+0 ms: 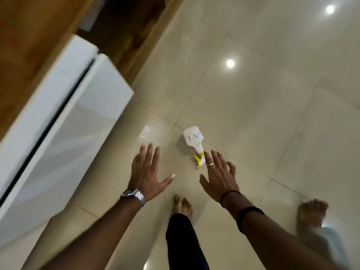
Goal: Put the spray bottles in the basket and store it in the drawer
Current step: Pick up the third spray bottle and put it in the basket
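A white spray bottle (193, 138) with a yellow trigger head lies on its side on the glossy beige floor tiles, its nozzle end pointing toward me. My right hand (218, 174), fingers spread and holding nothing, hovers just beside the yellow trigger, its fingertips overlapping the nozzle end in view. My left hand (148, 170), wearing a metal watch, is spread open to the left of the bottle, apart from it. No basket is in view.
A white glossy cabinet with drawer fronts (64, 121) runs along the left, below a wooden top (29, 36). A dark open wooden recess (128, 26) is at the upper left. My bare feet (182, 205) stand on the tiles below the hands.
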Available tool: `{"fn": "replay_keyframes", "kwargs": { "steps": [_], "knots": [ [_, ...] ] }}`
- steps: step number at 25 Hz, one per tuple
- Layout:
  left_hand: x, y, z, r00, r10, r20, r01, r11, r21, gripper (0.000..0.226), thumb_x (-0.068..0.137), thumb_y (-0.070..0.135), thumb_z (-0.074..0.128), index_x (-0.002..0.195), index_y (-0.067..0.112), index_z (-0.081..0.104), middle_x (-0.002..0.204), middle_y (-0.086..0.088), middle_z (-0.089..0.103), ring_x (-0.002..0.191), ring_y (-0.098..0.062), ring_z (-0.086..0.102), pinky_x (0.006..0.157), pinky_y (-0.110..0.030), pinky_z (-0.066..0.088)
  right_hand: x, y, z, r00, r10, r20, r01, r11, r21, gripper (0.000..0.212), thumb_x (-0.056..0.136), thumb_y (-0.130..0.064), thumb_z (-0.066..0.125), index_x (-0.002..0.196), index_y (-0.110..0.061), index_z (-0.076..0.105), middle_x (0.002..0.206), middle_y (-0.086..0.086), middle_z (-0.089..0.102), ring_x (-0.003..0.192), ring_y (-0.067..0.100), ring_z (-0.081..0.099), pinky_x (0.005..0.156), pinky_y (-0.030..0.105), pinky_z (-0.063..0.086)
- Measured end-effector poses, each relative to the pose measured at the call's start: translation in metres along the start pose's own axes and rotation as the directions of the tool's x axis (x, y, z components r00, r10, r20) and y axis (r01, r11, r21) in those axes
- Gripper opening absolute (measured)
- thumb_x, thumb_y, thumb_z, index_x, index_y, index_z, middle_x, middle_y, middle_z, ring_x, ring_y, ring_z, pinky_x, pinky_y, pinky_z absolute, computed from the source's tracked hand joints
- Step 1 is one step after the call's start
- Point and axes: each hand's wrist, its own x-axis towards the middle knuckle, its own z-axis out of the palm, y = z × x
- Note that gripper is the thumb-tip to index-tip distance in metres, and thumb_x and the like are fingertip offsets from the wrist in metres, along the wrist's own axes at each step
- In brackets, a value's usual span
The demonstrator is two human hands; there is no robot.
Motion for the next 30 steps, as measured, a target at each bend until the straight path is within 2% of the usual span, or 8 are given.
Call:
{"fn": "replay_keyframes", "kwargs": {
  "steps": [6, 10, 13, 18, 20, 23, 26, 30],
  "knots": [
    [0.164, 0.074, 0.093, 0.897, 0.382, 0.223, -0.44, 0.825, 0.355, 0.091, 0.092, 0.036, 0.059, 0.163, 0.016, 0.006, 0.172, -0.016, 0.001, 0.159, -0.039, 0.001, 0.124, -0.052, 0.022, 0.076, 0.059, 0.08, 0.997, 0.055, 0.047, -0.064, 0.98, 0.191, 0.081, 0.096, -0.043, 0.046, 0.162, -0.021, 0.004, 0.17, 0.007, 0.002, 0.156, 0.024, -0.002, 0.124, 0.046, 0.004],
    [0.232, 0.09, 0.145, 0.822, 0.385, 0.42, -0.57, 0.542, 0.618, 0.086, 0.093, 0.021, 0.056, 0.161, 0.019, 0.003, 0.171, -0.017, 0.001, 0.158, -0.04, 0.002, 0.125, -0.054, 0.017, 0.098, 0.062, 0.129, 0.996, 0.088, 0.018, -0.089, 0.942, 0.324, 0.078, 0.095, -0.04, 0.046, 0.161, -0.017, 0.012, 0.168, 0.007, 0.015, 0.155, 0.022, 0.009, 0.125, 0.042, 0.004],
    [0.239, 0.087, 0.152, 0.828, 0.365, 0.425, -0.56, 0.522, 0.644, 0.087, 0.087, 0.026, 0.067, 0.157, 0.024, 0.015, 0.164, -0.015, 0.02, 0.152, -0.038, 0.019, 0.119, -0.053, 0.026, 0.097, 0.058, 0.144, 0.993, 0.121, 0.01, -0.116, 0.919, 0.378, 0.068, 0.095, -0.04, 0.047, 0.156, -0.014, 0.029, 0.155, 0.005, 0.039, 0.143, 0.022, 0.033, 0.12, 0.037, 0.014],
    [0.185, 0.07, 0.108, 0.927, 0.248, 0.28, -0.318, 0.916, 0.244, 0.088, 0.082, 0.052, 0.072, 0.154, 0.023, 0.031, 0.152, -0.01, 0.038, 0.136, -0.034, 0.04, 0.102, -0.047, 0.047, 0.077, 0.028, 0.113, 0.983, 0.139, 0.12, -0.179, 0.873, 0.455, 0.052, 0.101, -0.039, 0.044, 0.143, -0.008, 0.047, 0.145, 0.01, 0.051, 0.133, 0.029, 0.047, 0.108, 0.036, 0.032],
    [0.154, 0.07, 0.077, 0.966, 0.169, 0.194, -0.174, 0.985, 0.005, 0.09, 0.079, 0.054, 0.075, 0.153, 0.02, 0.036, 0.147, -0.01, 0.044, 0.131, -0.034, 0.046, 0.102, -0.047, 0.049, 0.069, 0.012, 0.082, 0.976, 0.159, 0.146, -0.214, 0.811, 0.545, 0.054, 0.105, -0.041, 0.037, 0.143, -0.005, 0.049, 0.147, 0.013, 0.051, 0.136, 0.029, 0.046, 0.11, 0.035, 0.033],
    [0.11, 0.079, 0.032, 0.991, 0.103, 0.089, -0.069, 0.945, -0.321, 0.086, 0.074, 0.045, 0.083, 0.146, 0.013, 0.047, 0.135, -0.013, 0.054, 0.118, -0.034, 0.057, 0.098, -0.041, 0.049, 0.062, -0.012, 0.027, 0.952, 0.239, 0.189, -0.296, 0.58, 0.759, 0.057, 0.105, -0.049, 0.034, 0.144, -0.011, 0.048, 0.147, 0.01, 0.055, 0.135, 0.028, 0.049, 0.103, 0.031, 0.039],
    [0.066, 0.08, -0.019, 1.0, 0.026, -0.016, -0.03, 0.862, -0.506, 0.086, 0.071, 0.034, 0.087, 0.143, 0.007, 0.049, 0.135, -0.012, 0.058, 0.12, -0.03, 0.06, 0.097, -0.039, 0.052, 0.047, -0.046, -0.028, 0.949, 0.266, 0.172, -0.266, 0.378, 0.887, 0.045, 0.097, -0.061, 0.045, 0.122, -0.026, 0.056, 0.111, -0.004, 0.068, 0.102, 0.017, 0.065, 0.08, 0.028, 0.046],
    [0.005, 0.06, -0.078, 0.975, -0.123, -0.187, -0.025, 0.77, -0.638, 0.082, 0.075, 0.033, 0.082, 0.144, 0.009, 0.046, 0.141, -0.007, 0.056, 0.129, -0.024, 0.055, 0.104, -0.036, 0.05, 0.013, -0.105, -0.076, 0.984, 0.178, -0.011, -0.081, 0.502, 0.861, 0.033, 0.093, -0.062, 0.053, 0.098, -0.029, 0.056, 0.094, -0.01, 0.068, 0.087, 0.009, 0.066, 0.075, 0.031, 0.054]
  ]
}}
